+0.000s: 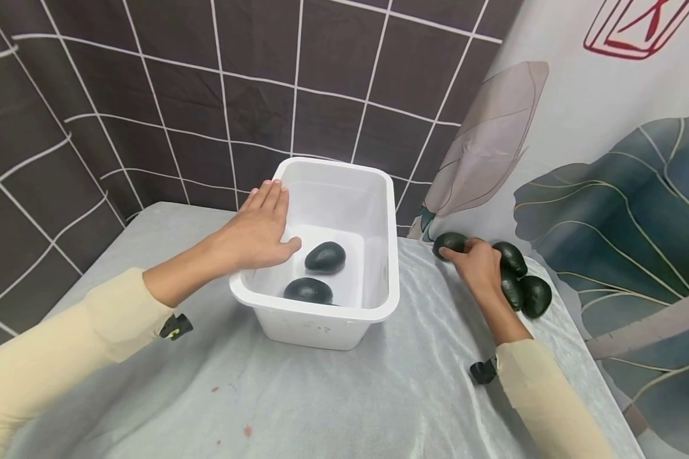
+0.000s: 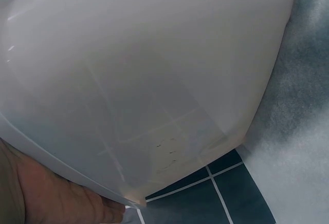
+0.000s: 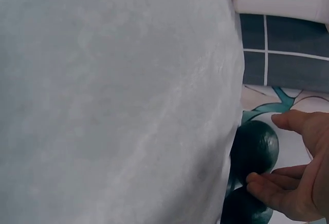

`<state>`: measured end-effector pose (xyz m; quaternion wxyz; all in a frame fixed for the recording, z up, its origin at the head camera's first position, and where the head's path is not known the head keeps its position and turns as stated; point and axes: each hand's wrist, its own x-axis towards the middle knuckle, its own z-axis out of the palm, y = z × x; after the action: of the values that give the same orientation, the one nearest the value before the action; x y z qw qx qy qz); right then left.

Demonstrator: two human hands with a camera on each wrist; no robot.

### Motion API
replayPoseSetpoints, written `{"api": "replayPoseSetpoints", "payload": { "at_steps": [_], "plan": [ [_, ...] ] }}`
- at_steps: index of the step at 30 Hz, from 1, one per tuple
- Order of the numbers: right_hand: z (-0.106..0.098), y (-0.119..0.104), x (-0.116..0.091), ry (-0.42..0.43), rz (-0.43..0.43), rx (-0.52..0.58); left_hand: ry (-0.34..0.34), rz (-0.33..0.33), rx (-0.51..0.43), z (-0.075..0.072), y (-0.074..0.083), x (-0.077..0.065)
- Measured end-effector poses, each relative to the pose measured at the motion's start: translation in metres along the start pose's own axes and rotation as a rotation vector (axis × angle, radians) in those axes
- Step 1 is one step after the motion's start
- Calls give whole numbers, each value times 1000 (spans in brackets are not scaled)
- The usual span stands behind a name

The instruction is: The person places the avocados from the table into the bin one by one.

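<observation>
A white plastic tub (image 1: 321, 314) stands on the cloth-covered table, and two dark green avocados (image 1: 325, 257) show on its floor. My left hand (image 1: 258, 229) rests across the tub's left rim, fingers straight and thumb reaching over the inside. The left wrist view is mostly filled by the tub's outer wall (image 2: 154, 80), with part of the hand (image 2: 61, 198) under its rim. To the right of the tub, my right hand (image 1: 478, 268) holds an avocado (image 1: 449, 242) between thumb and fingers. In the right wrist view the fingers curve around that avocado (image 3: 255, 144).
Three more avocados (image 1: 536, 296) lie clustered just right of my right hand, close to the table's right edge. A grey cloth (image 1: 321, 395) covers the table. Dark tile-patterned sheeting (image 1: 252, 115) hangs behind, and a leaf-printed curtain (image 1: 637, 255) hangs at the right.
</observation>
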<state>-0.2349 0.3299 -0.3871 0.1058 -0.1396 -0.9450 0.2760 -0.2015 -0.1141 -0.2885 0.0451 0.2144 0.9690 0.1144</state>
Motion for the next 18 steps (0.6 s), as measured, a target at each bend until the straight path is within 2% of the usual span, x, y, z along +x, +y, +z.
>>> {"api": "replayPoseSetpoints", "payload": {
  "at_steps": [9,18],
  "plan": [
    [1,-13,7,-28,58,-5,3,-5,-2,-2,0,-3],
    [5,-20,9,-5,43,-66,6,3,6,0,1,-1]
  ]
}}
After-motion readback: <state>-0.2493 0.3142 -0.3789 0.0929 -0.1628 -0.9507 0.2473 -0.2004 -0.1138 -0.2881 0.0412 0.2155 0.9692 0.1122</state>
